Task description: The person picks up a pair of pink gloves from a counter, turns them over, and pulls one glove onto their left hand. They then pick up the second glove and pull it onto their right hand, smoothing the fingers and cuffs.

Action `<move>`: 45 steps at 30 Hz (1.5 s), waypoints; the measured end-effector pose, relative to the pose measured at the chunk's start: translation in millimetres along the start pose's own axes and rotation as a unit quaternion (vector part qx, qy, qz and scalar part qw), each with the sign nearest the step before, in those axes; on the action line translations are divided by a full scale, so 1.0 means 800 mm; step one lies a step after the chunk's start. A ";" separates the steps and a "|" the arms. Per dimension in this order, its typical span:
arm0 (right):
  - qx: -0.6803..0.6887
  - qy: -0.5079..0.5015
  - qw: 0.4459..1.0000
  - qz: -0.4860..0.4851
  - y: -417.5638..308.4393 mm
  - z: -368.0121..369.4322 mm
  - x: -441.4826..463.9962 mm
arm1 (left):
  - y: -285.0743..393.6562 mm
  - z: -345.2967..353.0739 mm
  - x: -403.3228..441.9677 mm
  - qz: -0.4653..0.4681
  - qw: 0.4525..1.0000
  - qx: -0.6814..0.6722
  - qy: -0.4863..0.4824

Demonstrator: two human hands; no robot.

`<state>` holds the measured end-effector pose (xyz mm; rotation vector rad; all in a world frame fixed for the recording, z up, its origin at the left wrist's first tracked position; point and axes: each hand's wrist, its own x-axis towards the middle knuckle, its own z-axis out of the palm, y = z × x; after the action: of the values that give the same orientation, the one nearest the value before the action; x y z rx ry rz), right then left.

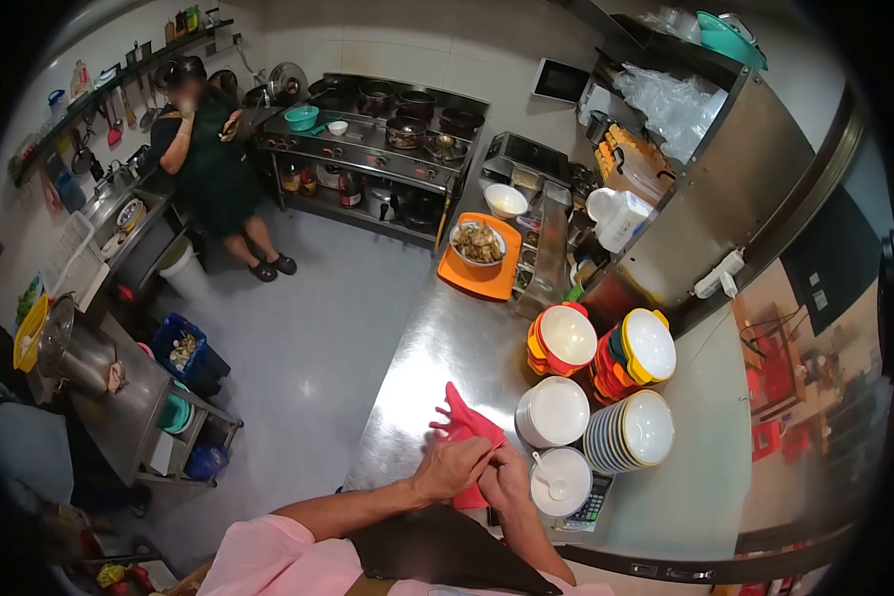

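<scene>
A red rubber glove (462, 422) hangs over the steel counter, its fingers pointing away from me. My left hand (454, 467) is closed on the glove's cuff, fingers pinched together. Right beside it, my right hand (508, 480) also grips the cuff, and part of the red material shows below between the two hands. Close to my right hand is a white bowl (546, 497) with a white spoon (554, 485) in it. A calculator (594, 502) lies partly hidden next to that bowl.
Stacked white bowls (554, 410), rimmed plates (648, 427) and colored handled bowls (568, 338) line the counter's right side. An orange tray (497, 283) carries a bowl of food (478, 244). Another person (214, 164) stands by the far-left sink; a stove (387, 149) is at the back.
</scene>
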<state>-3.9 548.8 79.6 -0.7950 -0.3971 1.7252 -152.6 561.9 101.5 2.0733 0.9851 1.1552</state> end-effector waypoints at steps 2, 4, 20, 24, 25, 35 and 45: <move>0.015 0.012 1.000 -0.023 -0.010 0.024 -0.010 | 0.012 -0.004 0.007 0.030 0.999 -0.025 0.011; -0.011 0.022 0.997 -0.067 -0.010 0.023 -0.010 | 0.017 0.001 0.009 0.064 0.998 -0.019 0.001; -0.006 0.023 1.000 -0.016 -0.052 -0.016 -0.013 | 0.036 0.037 0.031 -0.071 0.989 -0.123 -0.029; 0.048 -0.073 0.993 -0.083 -0.035 -0.062 -0.006 | 0.043 0.039 0.038 -0.046 0.993 -0.108 -0.013; 0.047 -0.072 0.992 -0.091 -0.033 -0.063 -0.005 | 0.044 0.043 0.037 -0.043 0.994 -0.102 -0.012; 0.025 -0.067 0.992 -0.103 -0.040 -0.066 -0.008 | 0.052 0.077 0.033 -0.020 0.994 -0.101 -0.032; 0.038 -0.061 0.994 -0.083 -0.019 -0.065 -0.001 | 0.043 0.078 0.030 0.002 0.998 -0.056 -0.036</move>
<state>42.8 545.7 52.4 -0.5861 -0.4652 1.6278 -78.1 554.4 109.5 2.0140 0.8641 1.1038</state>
